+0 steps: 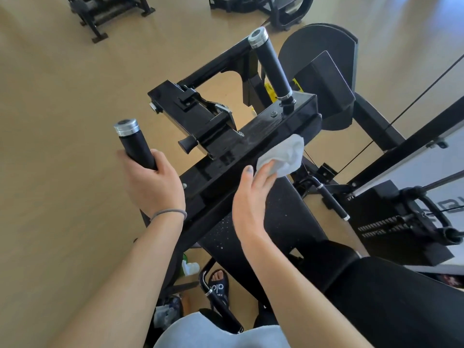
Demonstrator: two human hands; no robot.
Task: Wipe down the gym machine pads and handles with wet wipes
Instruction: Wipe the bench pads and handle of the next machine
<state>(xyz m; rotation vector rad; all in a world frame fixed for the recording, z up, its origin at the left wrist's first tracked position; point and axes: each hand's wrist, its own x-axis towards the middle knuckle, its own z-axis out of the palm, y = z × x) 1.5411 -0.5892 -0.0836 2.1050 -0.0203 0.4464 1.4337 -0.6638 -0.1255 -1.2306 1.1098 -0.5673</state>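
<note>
Left hand (153, 183): fingers curled round the near handle (136, 144), low on its black grip; grey band (170, 213) on the wrist.
Right hand (253, 194): pinches a crumpled white wipe (283, 155) between thumb and fingers.
Wipe: pressed against the glossy black crossbar (263, 131), near its right end, just above the pad (288, 222).
Far handle (272, 65): upright on the crossbar's right end, untouched.
Floor (62, 109): tan, with other machines (108, 11) at the far edge.
</note>
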